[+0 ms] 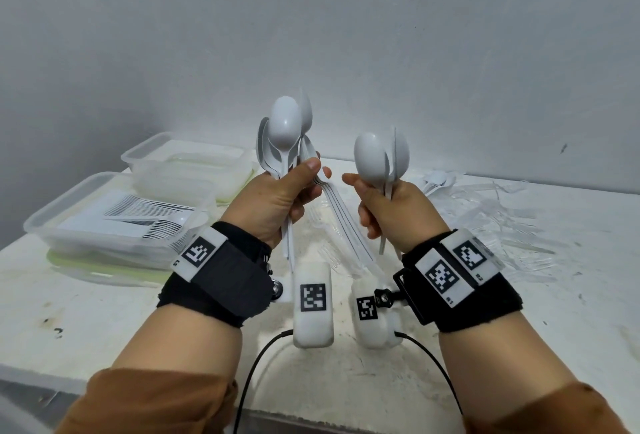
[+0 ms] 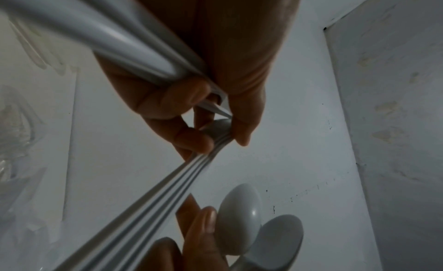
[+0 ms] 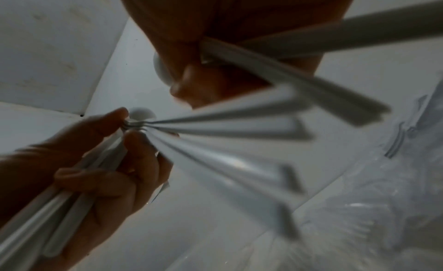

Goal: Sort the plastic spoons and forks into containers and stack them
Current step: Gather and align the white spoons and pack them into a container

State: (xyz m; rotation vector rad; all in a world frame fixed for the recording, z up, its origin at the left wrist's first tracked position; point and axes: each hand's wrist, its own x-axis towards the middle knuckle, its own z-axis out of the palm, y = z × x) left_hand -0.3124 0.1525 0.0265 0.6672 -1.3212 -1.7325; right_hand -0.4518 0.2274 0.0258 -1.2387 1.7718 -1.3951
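Observation:
In the head view my left hand (image 1: 304, 184) grips a bunch of white plastic spoons (image 1: 284, 128) upright above the table, bowls up. Their handles (image 1: 341, 222) fan down to the right; the left wrist view shows my fingers (image 2: 189, 112) curled round those handles (image 2: 167, 189). Just to the right, my right hand (image 1: 367, 205) grips a few more white spoons (image 1: 372, 158), bowls up, also seen in the left wrist view (image 2: 239, 218). The two hands are close together, apart by a small gap. A clear container (image 1: 41, 225) at the left holds stacked white cutlery (image 1: 152, 215).
A second clear container (image 1: 138, 156) stands behind the first, against the wall. Clear plastic wrappers and loose cutlery (image 1: 491, 215) lie heaped on the right of the white table (image 1: 104, 312); more white spoons (image 1: 434, 179) lie at its back. The wall is close behind.

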